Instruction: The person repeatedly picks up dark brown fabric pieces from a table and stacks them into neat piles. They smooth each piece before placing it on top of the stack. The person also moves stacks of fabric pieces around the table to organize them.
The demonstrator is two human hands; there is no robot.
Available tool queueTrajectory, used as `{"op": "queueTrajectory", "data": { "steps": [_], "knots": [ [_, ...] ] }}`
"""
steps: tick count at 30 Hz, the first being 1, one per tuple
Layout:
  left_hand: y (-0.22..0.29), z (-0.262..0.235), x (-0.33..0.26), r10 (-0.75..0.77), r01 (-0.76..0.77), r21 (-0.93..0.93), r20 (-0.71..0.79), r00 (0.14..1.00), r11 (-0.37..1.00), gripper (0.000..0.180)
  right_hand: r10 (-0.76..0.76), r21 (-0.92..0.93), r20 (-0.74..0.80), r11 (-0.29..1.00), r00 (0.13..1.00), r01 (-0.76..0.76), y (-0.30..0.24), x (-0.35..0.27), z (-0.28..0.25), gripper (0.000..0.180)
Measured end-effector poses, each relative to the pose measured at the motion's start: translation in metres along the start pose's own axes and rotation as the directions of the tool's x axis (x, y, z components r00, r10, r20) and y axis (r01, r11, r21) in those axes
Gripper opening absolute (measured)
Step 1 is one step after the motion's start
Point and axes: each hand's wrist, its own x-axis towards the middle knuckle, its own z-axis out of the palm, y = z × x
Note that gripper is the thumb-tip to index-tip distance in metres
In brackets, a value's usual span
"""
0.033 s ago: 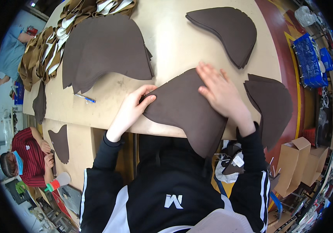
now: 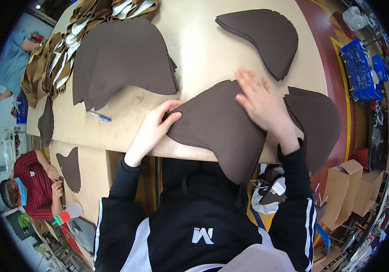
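Dk brown panel (image 2: pixel 217 124) lies ctr of frame, btwn the two hands, its lower lobe hanging past the near edge of the bench (image 2: pixel 194 50); a 2nd edge shows along its lower R side.

L hand (image 2: pixel 155 123) is at the panel's L end, thumb over the edge, other fingers curled nr the upper L edge; can't tell if it actually grips. R hand (image 2: pixel 265 104) is unclenched, fingers extended & a bit blurred, palm down at the panel's upper R edge, nothing grasped.

Similar dk brown stuff around: big fanned stack (image 2: pixel 122 59) upper L, well apart from the panel; smaller stack (image 2: pixel 265 36) upper R; another stack (image 2: pixel 317 122) at R, just beside the R forearm. Blue pen (image 2: pixel 99 116) lies below the big stack, L of the L hand. Tan-and-white bundles (image 2: pixel 49 63) far upper L. Co-worker in striped red shirt (image 2: pixel 33 181) lower L; blue crate (image 2: pixel 361 70) far upper R.
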Motion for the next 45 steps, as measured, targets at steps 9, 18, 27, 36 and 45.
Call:
{"op": "queueTrajectory", "data": {
  "steps": [9, 18, 27, 36, 45],
  "knots": [
    [-0.004, -0.005, 0.008, -0.084, 0.090, -0.123, 0.053, 0.995, 0.988, 0.030, -0.439, 0.227, -0.139, 0.858, 0.888, 0.460, -0.104, -0.017, 0.008, 0.062],
    [0.004, -0.001, 0.009, -0.047, 0.050, -0.056, 0.056, 0.997, 0.997, 0.028, 0.127, 0.090, 0.074, 0.987, 0.989, -0.134, 0.029, 0.009, -0.016, 0.051],
    [-0.001, 0.008, 0.004, -0.067, 0.068, -0.052, 0.019, 0.998, 0.996, 0.024, -0.256, 0.115, 0.032, 0.961, 0.966, 0.250, -0.059, -0.029, -0.009, 0.053],
    [-0.015, 0.015, -0.005, -0.045, 0.019, -0.213, -0.115, 0.992, 0.977, 0.020, 0.313, 0.271, -0.222, 0.930, 0.924, -0.250, -0.002, -0.038, -0.021, 0.066],
    [-0.004, 0.005, -0.006, 0.167, -0.167, 0.035, -0.006, 0.986, 0.985, 0.063, 0.865, 0.916, -0.352, 0.398, 0.359, -0.061, 0.022, -0.140, -0.069, 0.057]
  ]
}}
